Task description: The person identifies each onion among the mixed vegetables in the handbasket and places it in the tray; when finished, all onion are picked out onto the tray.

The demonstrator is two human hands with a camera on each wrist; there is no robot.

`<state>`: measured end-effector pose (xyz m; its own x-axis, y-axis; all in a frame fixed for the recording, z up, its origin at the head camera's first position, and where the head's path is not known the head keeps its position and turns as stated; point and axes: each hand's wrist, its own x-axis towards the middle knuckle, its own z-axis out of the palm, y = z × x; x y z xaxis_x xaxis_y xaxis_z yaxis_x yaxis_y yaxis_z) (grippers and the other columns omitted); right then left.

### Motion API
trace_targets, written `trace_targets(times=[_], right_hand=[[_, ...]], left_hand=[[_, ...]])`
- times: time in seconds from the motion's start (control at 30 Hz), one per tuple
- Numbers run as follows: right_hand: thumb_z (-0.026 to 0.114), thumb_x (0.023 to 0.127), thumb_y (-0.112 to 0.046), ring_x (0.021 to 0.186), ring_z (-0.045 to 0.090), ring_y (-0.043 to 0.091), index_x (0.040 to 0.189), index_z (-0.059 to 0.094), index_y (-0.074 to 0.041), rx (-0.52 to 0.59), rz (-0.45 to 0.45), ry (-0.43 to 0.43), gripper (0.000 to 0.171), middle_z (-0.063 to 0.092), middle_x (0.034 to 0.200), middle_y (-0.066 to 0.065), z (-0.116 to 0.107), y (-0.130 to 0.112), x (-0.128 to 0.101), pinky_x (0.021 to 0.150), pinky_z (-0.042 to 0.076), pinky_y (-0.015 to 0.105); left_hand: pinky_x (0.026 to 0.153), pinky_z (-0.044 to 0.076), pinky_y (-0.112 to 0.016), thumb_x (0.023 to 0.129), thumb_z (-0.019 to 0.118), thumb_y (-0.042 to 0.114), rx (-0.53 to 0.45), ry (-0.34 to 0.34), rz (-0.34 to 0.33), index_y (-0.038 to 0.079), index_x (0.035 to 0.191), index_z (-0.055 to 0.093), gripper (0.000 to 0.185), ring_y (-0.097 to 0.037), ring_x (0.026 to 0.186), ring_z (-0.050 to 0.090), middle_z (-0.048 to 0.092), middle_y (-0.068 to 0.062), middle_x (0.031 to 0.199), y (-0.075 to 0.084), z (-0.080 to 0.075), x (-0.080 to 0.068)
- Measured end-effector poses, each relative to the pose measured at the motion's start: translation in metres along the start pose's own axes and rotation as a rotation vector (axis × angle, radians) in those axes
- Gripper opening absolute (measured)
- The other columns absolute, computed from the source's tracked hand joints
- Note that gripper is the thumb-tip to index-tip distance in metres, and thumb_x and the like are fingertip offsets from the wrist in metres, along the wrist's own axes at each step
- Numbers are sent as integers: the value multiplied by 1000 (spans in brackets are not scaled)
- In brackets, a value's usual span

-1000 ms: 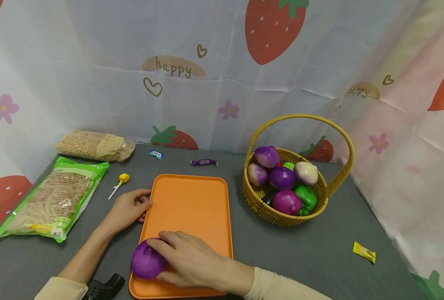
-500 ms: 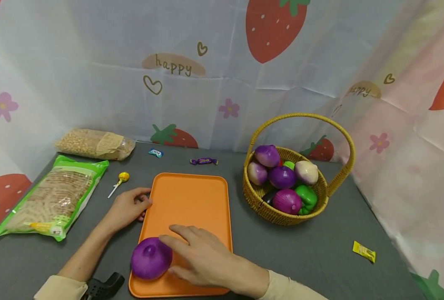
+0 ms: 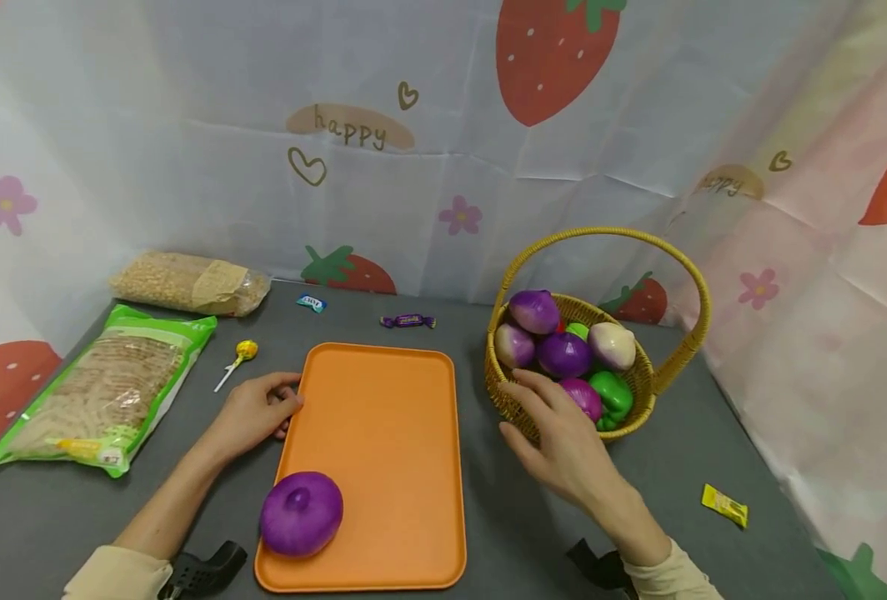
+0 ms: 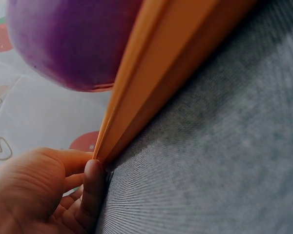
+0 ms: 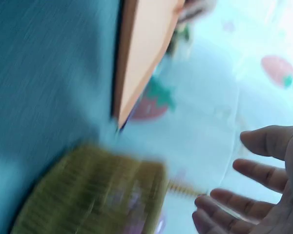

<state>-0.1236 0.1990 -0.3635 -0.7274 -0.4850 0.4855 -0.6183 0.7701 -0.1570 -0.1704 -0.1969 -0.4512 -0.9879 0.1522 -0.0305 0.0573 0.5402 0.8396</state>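
An orange tray (image 3: 387, 417) lies on the grey table, with a purple onion (image 3: 301, 512) at its near left corner. My left hand (image 3: 284, 405) pinches the tray's left rim; in the left wrist view its fingers (image 4: 93, 183) meet the tray edge (image 4: 151, 92) below the onion (image 4: 73, 39). My right hand (image 3: 535, 402) is open over the front rim of a wicker basket (image 3: 659, 373), fingertips beside a purple onion (image 3: 588, 395) inside. The basket also holds more onions and a green pepper (image 3: 614, 395). The right wrist view is blurred and shows spread fingers (image 5: 254, 170) near the basket (image 5: 88, 195).
A green noodle bag (image 3: 102, 392) and a bean bag (image 3: 188, 285) lie at the left. A lollipop (image 3: 239, 357), a blue candy (image 3: 312, 303) and a purple candy (image 3: 408, 321) lie behind the tray. A yellow candy (image 3: 724, 505) lies at the right. Printed curtains enclose the table.
My right hand has let go of the purple onion on the tray and moved right to the basket. The onion stays on the tray. My left hand has not moved.
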Motion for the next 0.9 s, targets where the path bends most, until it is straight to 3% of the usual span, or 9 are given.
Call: trace_targets(times=[0.2,0.43,0.63,0.9], right_hand=[[73,85,-24,115,56,41,131,58,-6,-108,236,11,51,53,132,23,-14,44,-9,89,51,59],[70,86,-39,106,56,43,133,57,-6,-197,408,-149,60,58,119,25,-13,59,-17,81,51,60],[68,87,-40,106,56,41,134,56,-8,-158,477,-204,58,59,117,25,-13,58,-13,81,52,59],[72,85,-29,92,58,34,127,61,-4,-131,482,-156,50,58,107,22,-12,59,-15,68,52,51]], left_hand=[[54,55,-24,95,60,15,9,10,-9,-5,134,52,44,-9,58,59,62,-14,92,-4,-3,-3],[55,56,-25,95,60,15,-5,6,-12,-5,134,52,44,-9,59,59,62,-13,91,-5,-1,-3],[55,56,-24,95,59,15,-5,13,-8,-5,134,52,45,-9,59,59,63,-14,92,-4,-1,-2],[54,55,-24,95,60,15,-27,-1,10,-6,135,50,46,-8,58,58,62,-14,93,-2,-1,0]])
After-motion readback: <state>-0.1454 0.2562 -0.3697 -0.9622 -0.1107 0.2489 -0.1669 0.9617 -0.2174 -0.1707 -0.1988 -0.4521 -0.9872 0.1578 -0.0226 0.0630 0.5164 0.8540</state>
